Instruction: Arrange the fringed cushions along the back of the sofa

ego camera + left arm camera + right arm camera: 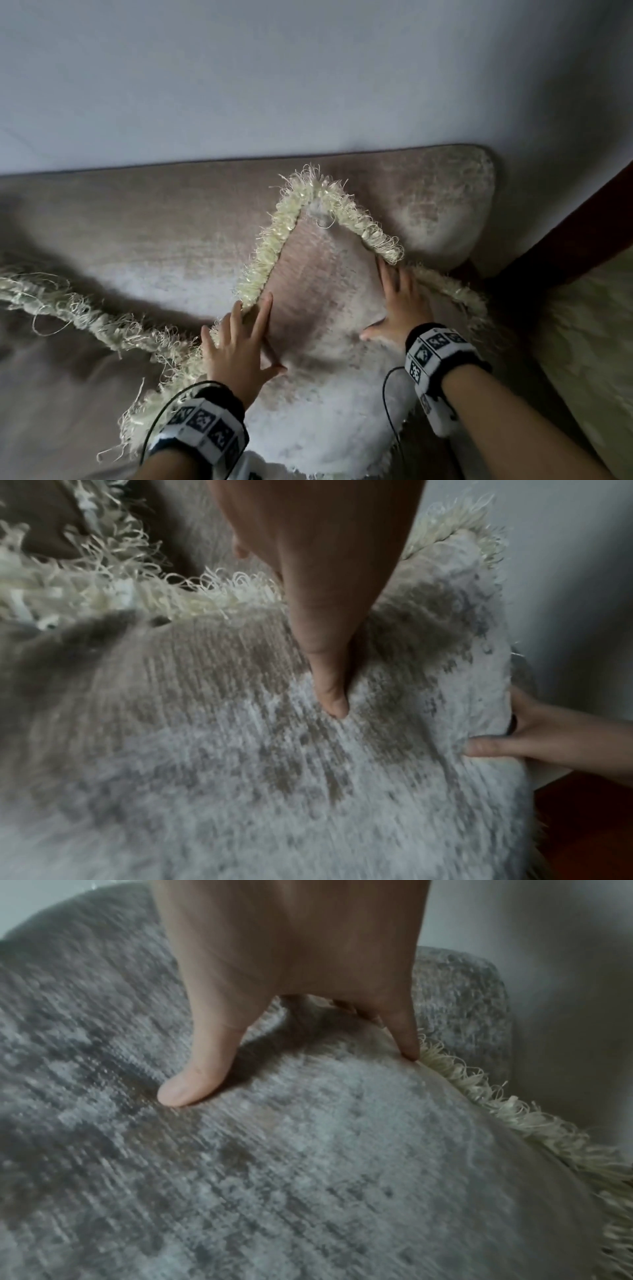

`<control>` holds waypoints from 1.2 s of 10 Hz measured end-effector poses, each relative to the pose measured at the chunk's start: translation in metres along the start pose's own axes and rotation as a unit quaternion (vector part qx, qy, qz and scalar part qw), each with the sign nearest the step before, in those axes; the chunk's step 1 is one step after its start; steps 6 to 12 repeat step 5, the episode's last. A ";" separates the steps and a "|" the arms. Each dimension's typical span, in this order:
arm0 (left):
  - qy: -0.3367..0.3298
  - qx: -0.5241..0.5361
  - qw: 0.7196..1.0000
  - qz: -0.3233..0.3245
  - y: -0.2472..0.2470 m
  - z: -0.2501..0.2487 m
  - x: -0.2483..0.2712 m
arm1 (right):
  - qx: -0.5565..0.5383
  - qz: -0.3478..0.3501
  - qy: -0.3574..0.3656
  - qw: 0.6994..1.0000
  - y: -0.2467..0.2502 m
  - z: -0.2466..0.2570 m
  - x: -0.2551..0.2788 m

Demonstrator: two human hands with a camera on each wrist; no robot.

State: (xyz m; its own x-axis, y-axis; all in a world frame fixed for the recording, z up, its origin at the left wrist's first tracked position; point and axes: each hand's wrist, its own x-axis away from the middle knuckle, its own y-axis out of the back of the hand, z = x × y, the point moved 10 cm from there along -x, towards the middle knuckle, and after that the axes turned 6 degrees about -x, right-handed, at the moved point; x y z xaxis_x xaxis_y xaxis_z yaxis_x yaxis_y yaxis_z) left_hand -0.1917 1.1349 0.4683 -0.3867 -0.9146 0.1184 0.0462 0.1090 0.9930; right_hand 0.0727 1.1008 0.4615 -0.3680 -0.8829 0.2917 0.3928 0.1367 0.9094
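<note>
A beige-and-white cushion (pixel 318 291) with a cream fringe (pixel 270 253) stands on one corner, leaning against the sofa back (pixel 154 222). My left hand (pixel 246 335) lies on its left edge with straight fingers, the thumb (pixel 329 669) pressing into the cushion face (pixel 308 777). My right hand (pixel 394 301) lies flat along the right edge; its thumb (pixel 192 1080) rests on the cushion face (pixel 308 1150). A second fringed cushion (pixel 68 394) lies to the left, its fringe (pixel 85 315) meeting the first beside my left hand.
A plain pale wall (pixel 308 68) rises behind the sofa back. The back's rounded end (pixel 455 205) is just right of the cushion. Further right run a dark red-brown strip (pixel 565 246) and a cream patterned fabric (pixel 589 342).
</note>
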 end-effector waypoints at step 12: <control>0.011 0.005 0.998 -0.056 0.096 0.026 0.059 | -0.042 -0.006 0.031 0.999 0.062 0.037 0.077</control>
